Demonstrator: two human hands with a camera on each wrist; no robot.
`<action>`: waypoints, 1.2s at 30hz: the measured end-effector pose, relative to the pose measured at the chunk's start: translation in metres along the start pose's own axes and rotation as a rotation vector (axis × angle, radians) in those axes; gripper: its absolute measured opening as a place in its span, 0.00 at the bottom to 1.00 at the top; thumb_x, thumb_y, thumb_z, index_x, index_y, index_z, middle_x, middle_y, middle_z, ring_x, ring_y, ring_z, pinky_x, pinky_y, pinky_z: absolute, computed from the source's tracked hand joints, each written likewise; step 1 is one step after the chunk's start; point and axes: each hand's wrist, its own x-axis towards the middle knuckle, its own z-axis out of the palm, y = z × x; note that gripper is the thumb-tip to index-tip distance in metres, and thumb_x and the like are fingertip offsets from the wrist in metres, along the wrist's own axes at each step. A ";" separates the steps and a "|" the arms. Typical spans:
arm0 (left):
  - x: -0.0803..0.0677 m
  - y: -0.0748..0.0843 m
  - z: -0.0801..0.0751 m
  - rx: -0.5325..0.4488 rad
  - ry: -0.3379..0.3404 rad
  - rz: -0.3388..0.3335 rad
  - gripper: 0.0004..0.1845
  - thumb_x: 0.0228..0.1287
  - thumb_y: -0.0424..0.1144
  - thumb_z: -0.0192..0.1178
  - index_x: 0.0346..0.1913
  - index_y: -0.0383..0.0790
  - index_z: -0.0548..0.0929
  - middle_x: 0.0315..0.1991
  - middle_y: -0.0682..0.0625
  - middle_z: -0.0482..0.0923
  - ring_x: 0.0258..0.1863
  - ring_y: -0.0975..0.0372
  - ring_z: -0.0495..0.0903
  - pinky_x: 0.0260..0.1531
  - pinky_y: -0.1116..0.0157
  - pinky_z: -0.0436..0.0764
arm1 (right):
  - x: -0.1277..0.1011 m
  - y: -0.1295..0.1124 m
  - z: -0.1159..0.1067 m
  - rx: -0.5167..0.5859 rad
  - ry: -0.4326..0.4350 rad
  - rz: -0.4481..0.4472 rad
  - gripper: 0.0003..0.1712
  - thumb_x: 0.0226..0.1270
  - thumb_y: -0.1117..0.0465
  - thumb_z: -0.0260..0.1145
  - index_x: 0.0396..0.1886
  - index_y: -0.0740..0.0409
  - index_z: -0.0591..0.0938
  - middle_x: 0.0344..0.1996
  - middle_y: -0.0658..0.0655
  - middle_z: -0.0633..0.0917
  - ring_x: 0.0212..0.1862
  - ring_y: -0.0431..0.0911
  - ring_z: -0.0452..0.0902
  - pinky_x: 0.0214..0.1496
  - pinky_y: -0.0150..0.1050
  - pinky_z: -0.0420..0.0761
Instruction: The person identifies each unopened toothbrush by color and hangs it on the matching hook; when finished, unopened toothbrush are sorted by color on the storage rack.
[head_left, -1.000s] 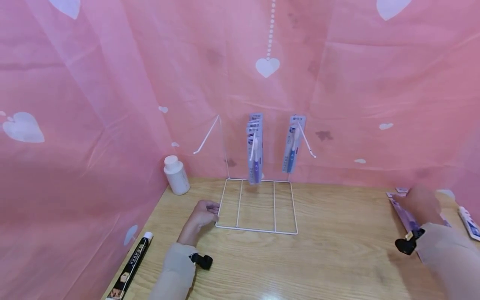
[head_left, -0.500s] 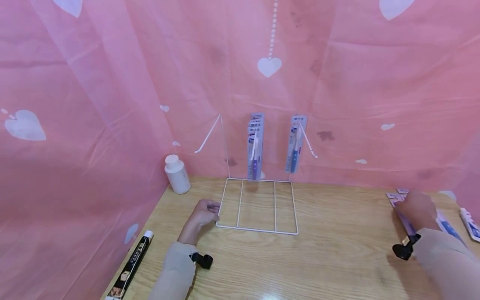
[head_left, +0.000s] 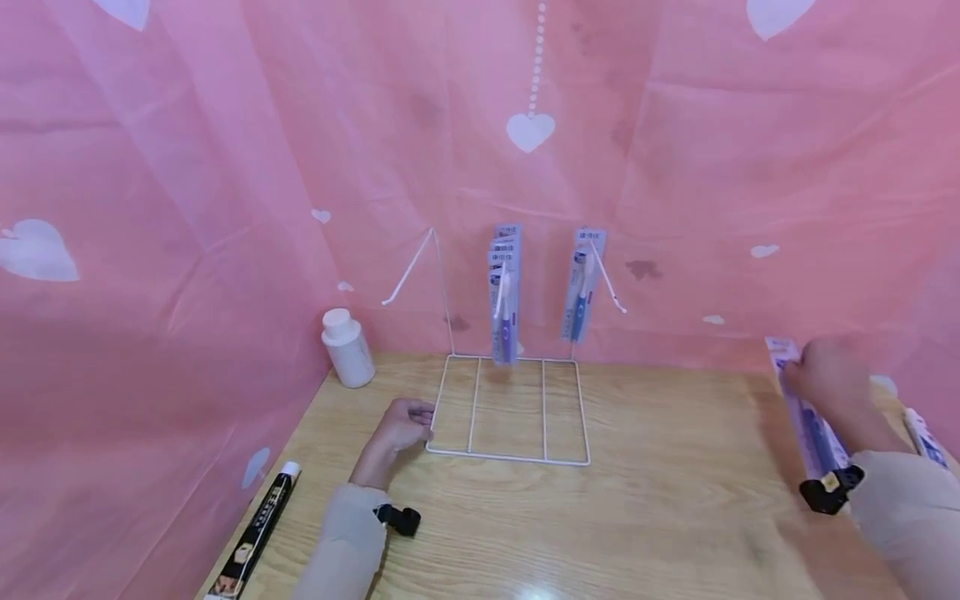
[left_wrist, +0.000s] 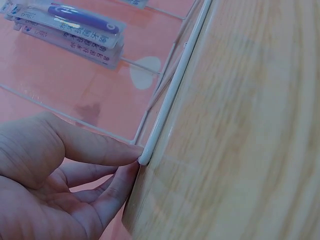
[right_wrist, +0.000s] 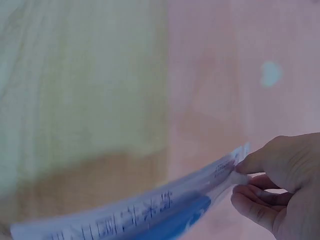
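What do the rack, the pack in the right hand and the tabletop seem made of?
Rack: probably metal, coated smooth white, judging by its thin, round bars. Pack: front likely clear plastic, since the blue handle shows through; backing may be card or plastic. Tabletop: wood or wood-look laminate, showing pale grain and sheen.

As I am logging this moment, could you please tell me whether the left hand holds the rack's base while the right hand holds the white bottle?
Not quite: the right hand holds a toothbrush pack, as the right wrist view shows. The left hand does hold the rack's base.
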 end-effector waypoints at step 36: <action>-0.005 0.003 0.002 -0.005 0.009 -0.024 0.25 0.42 0.14 0.64 0.50 0.23 0.82 0.38 0.41 0.81 0.39 0.54 0.79 0.40 0.63 0.82 | -0.059 -0.217 -0.054 0.187 0.500 -0.446 0.04 0.55 0.67 0.72 0.28 0.64 0.85 0.22 0.55 0.84 0.22 0.45 0.78 0.28 0.17 0.69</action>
